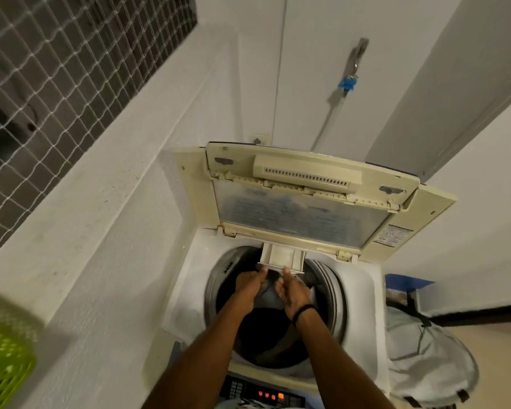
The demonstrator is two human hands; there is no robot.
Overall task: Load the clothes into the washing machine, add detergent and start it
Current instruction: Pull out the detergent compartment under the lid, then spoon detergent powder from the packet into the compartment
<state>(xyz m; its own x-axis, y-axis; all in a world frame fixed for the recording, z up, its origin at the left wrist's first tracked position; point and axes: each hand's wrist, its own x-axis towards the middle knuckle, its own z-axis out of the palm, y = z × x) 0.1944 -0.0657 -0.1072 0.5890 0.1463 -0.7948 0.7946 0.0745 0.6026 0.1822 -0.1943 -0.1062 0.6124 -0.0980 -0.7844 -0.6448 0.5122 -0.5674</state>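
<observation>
The top-loading washing machine (189, 278) stands with its lid (301, 208) folded up at the back. Dark clothes (269, 335) lie in the drum. A white detergent drawer (281, 256) is pulled out over the drum's far rim. My left hand (250, 283) pinches the drawer's front left corner. My right hand (294, 292), with a black band on its wrist, holds the drawer's front edge near the middle. The lit control panel (263, 394) shows orange lights at the near edge.
A green plastic basket (3, 358) sits on the white ledge at the left. A pale mesh laundry bag (425, 364) stands to the right of the machine. A tap with a blue fitting (348, 82) and a hose hang on the back wall.
</observation>
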